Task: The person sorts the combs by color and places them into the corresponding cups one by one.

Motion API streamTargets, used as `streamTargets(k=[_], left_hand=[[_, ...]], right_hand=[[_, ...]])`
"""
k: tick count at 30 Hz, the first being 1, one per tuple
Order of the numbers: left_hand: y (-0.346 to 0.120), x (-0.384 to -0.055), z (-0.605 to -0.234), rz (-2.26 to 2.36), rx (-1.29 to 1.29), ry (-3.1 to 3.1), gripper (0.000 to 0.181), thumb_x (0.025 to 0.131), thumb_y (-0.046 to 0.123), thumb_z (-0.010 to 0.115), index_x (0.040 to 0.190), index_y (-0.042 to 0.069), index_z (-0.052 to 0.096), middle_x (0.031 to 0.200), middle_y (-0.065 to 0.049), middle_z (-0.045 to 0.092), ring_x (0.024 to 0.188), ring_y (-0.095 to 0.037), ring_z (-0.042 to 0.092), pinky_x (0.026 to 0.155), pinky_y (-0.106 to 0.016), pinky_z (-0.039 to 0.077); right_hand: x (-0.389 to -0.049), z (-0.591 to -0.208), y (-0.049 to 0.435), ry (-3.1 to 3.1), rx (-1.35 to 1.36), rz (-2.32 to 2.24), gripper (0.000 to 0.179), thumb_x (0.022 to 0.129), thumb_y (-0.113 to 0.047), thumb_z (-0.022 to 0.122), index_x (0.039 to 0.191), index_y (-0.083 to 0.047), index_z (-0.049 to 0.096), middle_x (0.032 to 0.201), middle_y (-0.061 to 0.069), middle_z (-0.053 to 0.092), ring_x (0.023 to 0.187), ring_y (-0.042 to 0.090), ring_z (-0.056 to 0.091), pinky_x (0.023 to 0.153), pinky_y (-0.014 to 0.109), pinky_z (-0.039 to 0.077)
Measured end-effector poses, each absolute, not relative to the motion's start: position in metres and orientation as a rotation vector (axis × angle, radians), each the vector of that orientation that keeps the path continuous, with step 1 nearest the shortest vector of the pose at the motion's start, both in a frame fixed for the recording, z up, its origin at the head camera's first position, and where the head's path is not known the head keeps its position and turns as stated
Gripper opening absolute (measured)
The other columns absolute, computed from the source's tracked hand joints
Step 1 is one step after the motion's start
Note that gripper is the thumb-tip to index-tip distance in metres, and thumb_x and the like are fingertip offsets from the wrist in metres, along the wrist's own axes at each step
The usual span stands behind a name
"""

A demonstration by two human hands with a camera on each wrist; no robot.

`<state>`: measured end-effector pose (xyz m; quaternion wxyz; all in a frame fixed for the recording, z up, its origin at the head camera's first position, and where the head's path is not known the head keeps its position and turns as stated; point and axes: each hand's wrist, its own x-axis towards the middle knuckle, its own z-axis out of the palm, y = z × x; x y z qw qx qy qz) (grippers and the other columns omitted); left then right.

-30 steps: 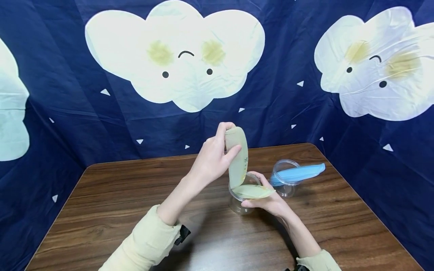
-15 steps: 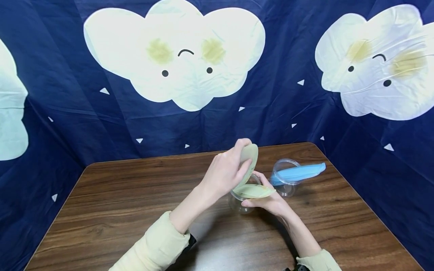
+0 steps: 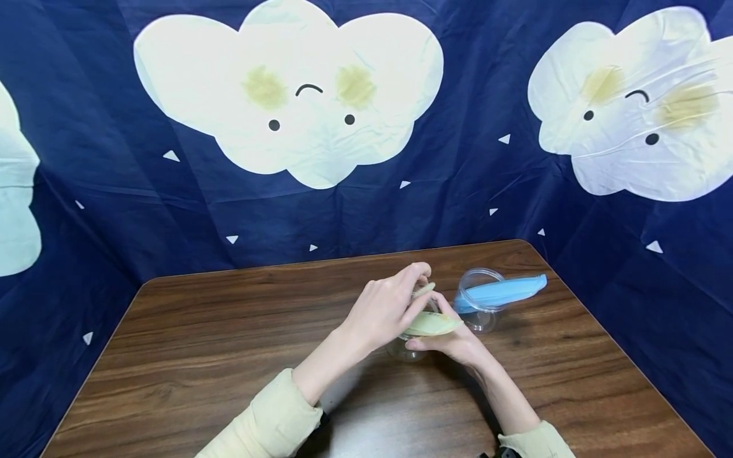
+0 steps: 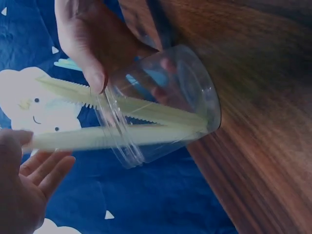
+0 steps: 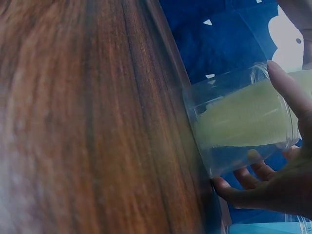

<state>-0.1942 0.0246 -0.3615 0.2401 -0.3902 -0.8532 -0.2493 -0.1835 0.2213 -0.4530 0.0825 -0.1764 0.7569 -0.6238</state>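
Note:
My left hand (image 3: 383, 312) pinches the upper end of a pale green comb (image 4: 73, 139), whose other end reaches down inside a clear plastic jar (image 4: 165, 97). Another pale green comb (image 3: 432, 324) leans in the same jar, its top slanting out over the rim toward my right hand (image 3: 452, 343). That hand grips the jar from the side, thumb near the rim and fingers round the wall, as the right wrist view shows. In the left wrist view the two combs' lower ends meet near the jar's bottom. My left fingers hide much of the held comb from the head view.
A second clear jar (image 3: 481, 321) stands to the right, with a long, flat light blue thing (image 3: 506, 292) slanting out of it. Both jars are on a brown wood-grain table (image 3: 229, 343). A dark blue cloth (image 3: 103, 191) with white clouds hangs behind.
My left hand has moved down and slightly right, lowering its comb from upright above the jar until most of it is inside. The right hand and the jar have stayed nearly still.

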Motion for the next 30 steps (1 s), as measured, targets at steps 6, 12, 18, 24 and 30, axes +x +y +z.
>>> streamTargets(k=[6, 12, 18, 24, 30], left_hand=[[0.016, -0.19, -0.362, -0.744, -1.06, -2.437, 0.039, 0.103, 0.049, 0.057, 0.129, 0.02, 0.059, 0.12, 0.006, 0.071, 0.09, -0.01, 0.07, 0.07, -0.032, 0.058], [-0.001, -0.189, -0.362, -0.746, -1.055, -2.429, 0.034, 0.103, 0.046, 0.057, 0.127, 0.021, 0.061, 0.119, 0.008, 0.07, 0.098, -0.011, 0.071, 0.076, -0.034, 0.059], [-0.023, -0.188, -0.365, -0.692, -1.05, -2.41, 0.031, 0.103, 0.042, 0.059, 0.128, 0.022, 0.062, 0.116, 0.008, 0.07, 0.096, -0.01, 0.069, 0.076, -0.035, 0.059], [-0.042, -0.18, -0.371, -0.56, -1.097, -2.411, 0.034, 0.106, 0.029, 0.054, 0.139, 0.024, 0.063, 0.117, 0.007, 0.069, 0.099, -0.011, 0.069, 0.079, -0.034, 0.059], [-0.058, -0.171, -0.376, -0.476, -1.088, -2.445, 0.037, 0.106, 0.029, 0.054, 0.142, 0.027, 0.061, 0.124, 0.008, 0.067, 0.108, -0.014, 0.068, 0.091, -0.037, 0.058]], right_hand=[[-0.182, -0.452, 0.217, 2.272, -0.572, -1.895, 0.095, 0.079, -0.009, 0.087, 0.156, -0.012, 0.032, 0.153, 0.012, 0.047, 0.121, 0.008, 0.06, 0.102, 0.02, 0.047], [-0.181, -0.45, 0.216, 2.286, -0.501, -1.881, 0.098, 0.078, -0.013, 0.089, 0.155, -0.011, 0.031, 0.153, 0.014, 0.047, 0.125, 0.014, 0.058, 0.102, 0.021, 0.047], [-0.18, -0.451, 0.215, 2.308, -0.495, -1.899, 0.097, 0.079, -0.015, 0.089, 0.156, -0.013, 0.031, 0.155, 0.015, 0.045, 0.129, 0.016, 0.054, 0.103, 0.021, 0.046], [-0.177, -0.453, 0.213, 2.371, -0.529, -1.907, 0.097, 0.078, -0.009, 0.089, 0.156, -0.012, 0.032, 0.157, 0.017, 0.045, 0.138, 0.032, 0.049, 0.104, 0.017, 0.045], [-0.174, -0.45, 0.218, 2.36, -0.582, -1.867, 0.106, 0.077, -0.007, 0.089, 0.161, -0.013, 0.025, 0.154, 0.025, 0.047, 0.137, 0.024, 0.052, 0.104, 0.016, 0.045]])
